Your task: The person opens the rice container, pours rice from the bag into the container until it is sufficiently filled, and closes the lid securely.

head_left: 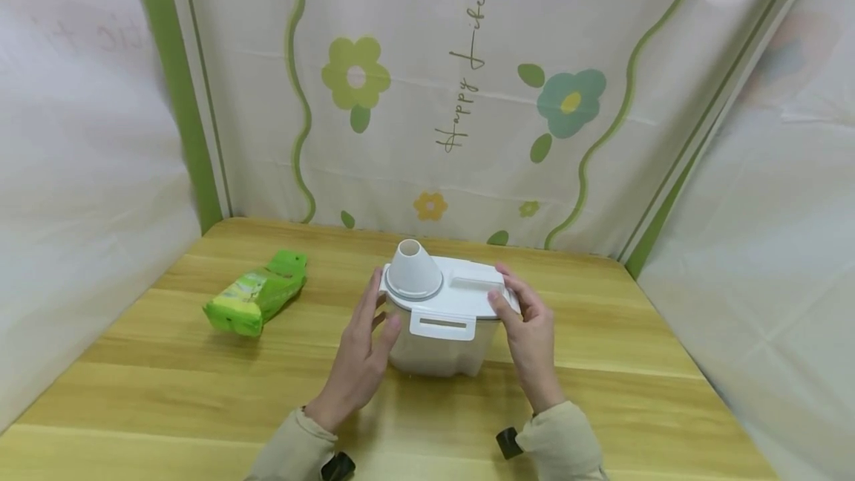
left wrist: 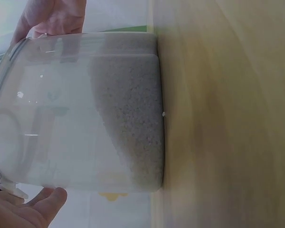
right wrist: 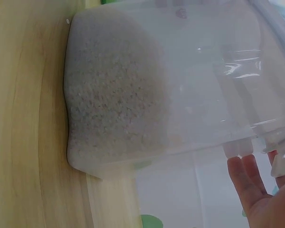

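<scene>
A translucent storage container (head_left: 437, 356) stands upright on the table, partly filled with pale rice-like grains (right wrist: 114, 90) that slope up to one side. Its white lid (head_left: 461, 304) has a cone-shaped spout (head_left: 413, 269) on the left, a raised handle on the right and a clip at the front. My left hand (head_left: 361, 362) holds the left end near the lid, thumb toward the front. At the right end, my right hand (head_left: 534, 332) grips the lid's edge, its thumb on top and fingers round the side. In the left wrist view, fingers (left wrist: 50, 202) touch the wall beside a clip.
A green plastic bag (head_left: 257, 295) lies on the wooden table (head_left: 601, 362) to the left of the container. A small white grain sits at the container's base. Printed fabric curtains (head_left: 454, 95) rise behind the table and along both sides.
</scene>
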### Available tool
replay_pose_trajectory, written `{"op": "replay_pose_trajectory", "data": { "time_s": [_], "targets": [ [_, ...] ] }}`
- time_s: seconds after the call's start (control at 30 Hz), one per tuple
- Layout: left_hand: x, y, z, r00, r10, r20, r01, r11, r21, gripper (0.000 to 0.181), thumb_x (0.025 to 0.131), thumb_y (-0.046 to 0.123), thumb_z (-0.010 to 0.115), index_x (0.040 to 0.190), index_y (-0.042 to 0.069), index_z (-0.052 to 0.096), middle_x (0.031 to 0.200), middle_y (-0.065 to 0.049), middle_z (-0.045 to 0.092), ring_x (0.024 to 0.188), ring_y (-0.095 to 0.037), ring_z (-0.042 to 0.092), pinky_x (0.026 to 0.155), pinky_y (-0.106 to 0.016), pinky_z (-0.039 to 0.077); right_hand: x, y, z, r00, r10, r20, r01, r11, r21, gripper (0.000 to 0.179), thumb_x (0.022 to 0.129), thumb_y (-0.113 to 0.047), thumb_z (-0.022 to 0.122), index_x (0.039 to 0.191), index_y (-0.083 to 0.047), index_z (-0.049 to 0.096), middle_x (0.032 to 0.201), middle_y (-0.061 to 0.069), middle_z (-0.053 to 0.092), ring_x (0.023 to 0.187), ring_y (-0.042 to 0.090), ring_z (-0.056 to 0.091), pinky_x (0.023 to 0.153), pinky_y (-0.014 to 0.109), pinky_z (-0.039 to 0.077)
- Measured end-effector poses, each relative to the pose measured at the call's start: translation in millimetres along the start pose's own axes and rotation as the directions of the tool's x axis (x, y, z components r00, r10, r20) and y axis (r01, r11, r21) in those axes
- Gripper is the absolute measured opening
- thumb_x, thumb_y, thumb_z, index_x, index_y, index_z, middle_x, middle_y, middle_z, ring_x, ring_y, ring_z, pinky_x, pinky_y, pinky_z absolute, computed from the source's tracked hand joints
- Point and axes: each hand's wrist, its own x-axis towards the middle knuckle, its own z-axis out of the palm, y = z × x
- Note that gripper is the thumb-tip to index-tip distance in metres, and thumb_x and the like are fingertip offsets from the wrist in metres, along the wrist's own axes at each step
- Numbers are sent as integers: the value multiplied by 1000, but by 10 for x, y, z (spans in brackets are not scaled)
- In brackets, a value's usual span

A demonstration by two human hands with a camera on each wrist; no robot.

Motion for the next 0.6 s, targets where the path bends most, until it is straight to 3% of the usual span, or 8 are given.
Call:
{"op": "replay_pose_trajectory", "data": {
  "time_s": [0.1,0.33,0.4,0.53,0.6],
  "targets": [
    [-3,45,-10,1000,-7,-1,7,1000,-10,63,102,7,48,156,1,15,157,-18,26,131,-36,42,100,-58,42,-6,9,-1,1000,5,1,-5,1000,7,36,93,-9,70,126,3,63,140,12,54,131,17,46,100,27,45],
    [-1,-230,35,1000,-3,-7,3,1000,6,65,104,13,48,158,13,13,159,-7,23,133,-29,41,102,-54,42,11,-17,16,1000,-3,-4,3,1000,18,38,94,-11,69,128,2,62,140,10,54,134,16,43,103,26,41],
    [-2,-203,34,1000,-3,-11,3,1000,-8,64,103,11,48,158,10,14,159,-9,24,133,-31,41,102,-55,42,8,-16,14,1000,-2,-4,2,1000,25,38,93,-10,70,127,3,62,141,13,53,133,17,44,103,27,42],
    [-4,-13,16,1000,-13,-12,13,999,-33,63,103,7,47,156,2,15,158,-17,25,132,-36,41,102,-58,40,0,-13,13,1000,9,-7,-9,1000,24,38,92,-9,71,127,4,62,140,13,53,133,17,44,102,27,43],
    [-13,-41,20,1000,-17,-10,17,999,-39,63,103,8,47,157,3,15,159,-15,23,133,-35,40,103,-56,40,-3,-10,12,1000,11,-7,-11,1000,15,38,93,-10,71,127,3,62,140,10,54,133,16,44,103,26,42]
  ]
}}
